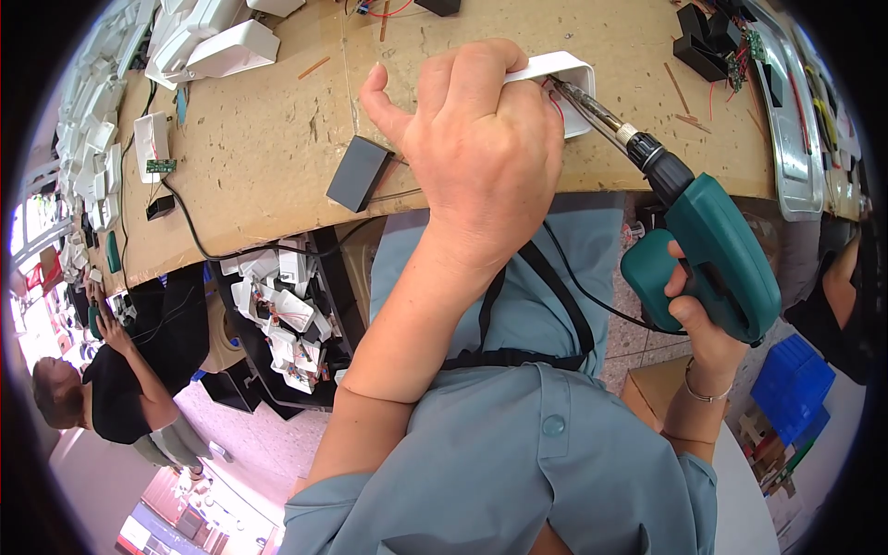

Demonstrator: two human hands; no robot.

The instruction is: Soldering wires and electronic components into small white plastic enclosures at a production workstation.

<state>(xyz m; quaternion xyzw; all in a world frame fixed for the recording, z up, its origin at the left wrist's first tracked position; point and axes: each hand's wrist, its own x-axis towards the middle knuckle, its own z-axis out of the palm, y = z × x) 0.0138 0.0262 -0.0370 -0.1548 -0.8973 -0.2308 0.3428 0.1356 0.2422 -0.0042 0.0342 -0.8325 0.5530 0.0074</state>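
Note:
My left hand (486, 148) is closed on a white plastic housing (583, 79) over the table's front part, its little finger sticking out to the left. A bit of red wire (558, 106) shows inside the housing. In my right hand (708, 333) is a green soldering gun (726, 250), gripped by its handle. Its metal tip slants up and left into the housing's open side; what it touches there is too small to tell. Left of my left hand lies a black rectangular box (360, 174) near the table edge.
White housings (231, 51) are heaped at the back left. A housing with a circuit board (161, 166) lies nearer. Black parts with wires (708, 46) and a metal tray (800, 185) are at right. A bin of white parts (287, 314) stands below; another person (129, 388) works at left.

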